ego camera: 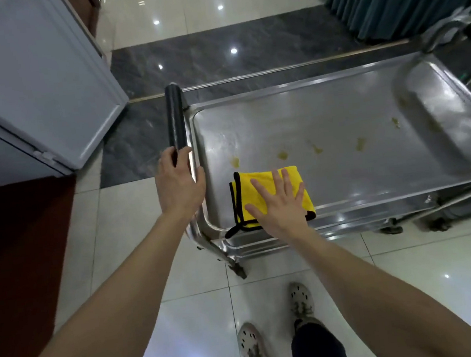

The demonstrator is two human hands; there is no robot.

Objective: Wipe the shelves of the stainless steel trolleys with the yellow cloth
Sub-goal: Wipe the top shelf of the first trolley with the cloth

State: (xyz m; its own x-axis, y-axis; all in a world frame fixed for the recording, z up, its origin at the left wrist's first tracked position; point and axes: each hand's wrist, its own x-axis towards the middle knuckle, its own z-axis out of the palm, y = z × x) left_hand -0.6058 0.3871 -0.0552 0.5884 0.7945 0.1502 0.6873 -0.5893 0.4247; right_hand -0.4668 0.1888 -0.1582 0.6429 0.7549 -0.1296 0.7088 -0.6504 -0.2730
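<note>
Pressing flat, the right hand (pixel 278 203) spreads on the soft, light cloth (pixel 261 187); the left hand (pixel 178 183) grips the handle (pixel 175 118). The steel shelf (pixel 338 128) looks slick, so palm pressure suits it.

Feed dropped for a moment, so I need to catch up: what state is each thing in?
Cloth, folded, flat on the shelf corner by the handle.
Shelf, dotted with yellowish stains beyond the cloth.
Handle, gripped at its near end.
Left hand, curled round the handle.
Right hand, flat with fingers spread, pressing the cloth.
</note>
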